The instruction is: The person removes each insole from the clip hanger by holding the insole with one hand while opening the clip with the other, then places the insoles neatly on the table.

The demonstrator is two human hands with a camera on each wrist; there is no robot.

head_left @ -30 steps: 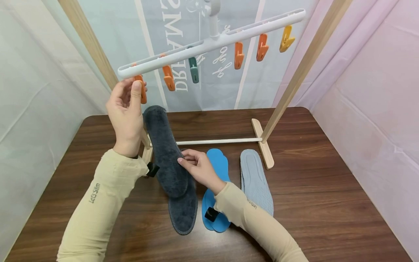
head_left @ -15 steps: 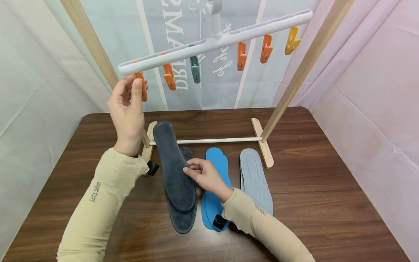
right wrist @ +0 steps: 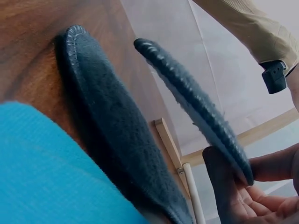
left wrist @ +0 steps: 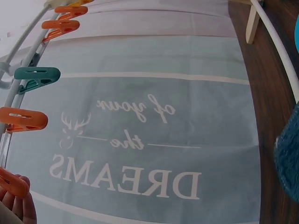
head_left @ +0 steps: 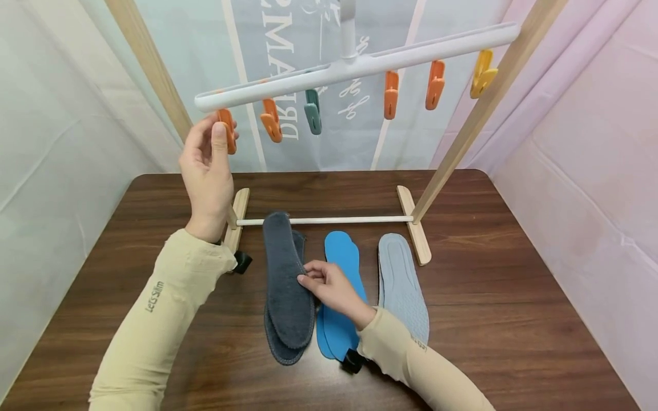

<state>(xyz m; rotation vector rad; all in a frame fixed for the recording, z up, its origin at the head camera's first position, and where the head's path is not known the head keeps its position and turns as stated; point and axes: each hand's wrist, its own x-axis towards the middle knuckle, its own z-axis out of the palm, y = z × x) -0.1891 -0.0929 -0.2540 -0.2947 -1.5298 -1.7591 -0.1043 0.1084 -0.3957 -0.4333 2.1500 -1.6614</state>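
My left hand [head_left: 208,177] is raised at the left end of a white hanger bar [head_left: 354,68], its thumb and fingers pinching an orange clip [head_left: 227,131]. That clip [left wrist: 14,183] also shows at the lower left of the left wrist view. Low over the table, my right hand [head_left: 334,288] pinches the right edge of a dark grey fuzzy insole [head_left: 289,279]. A matching insole [head_left: 283,351] lies beneath it, mostly covered in the head view. From the right wrist, the held insole [right wrist: 201,105] appears edge-on, tilted and apart from the lying one [right wrist: 107,116].
Blue insoles [head_left: 339,251] and light grey insoles [head_left: 403,279] lie to the right on the wooden table [head_left: 493,302]. Further orange, green and yellow clips [head_left: 483,74] hang from the bar. A wooden stand [head_left: 418,240] with a white crossbar [head_left: 349,220] surrounds it.
My right hand has lowered the dark grey insole away from the clip, down and right over its mate. My left hand keeps pinching the orange clip; the bar sits slightly further right in view.
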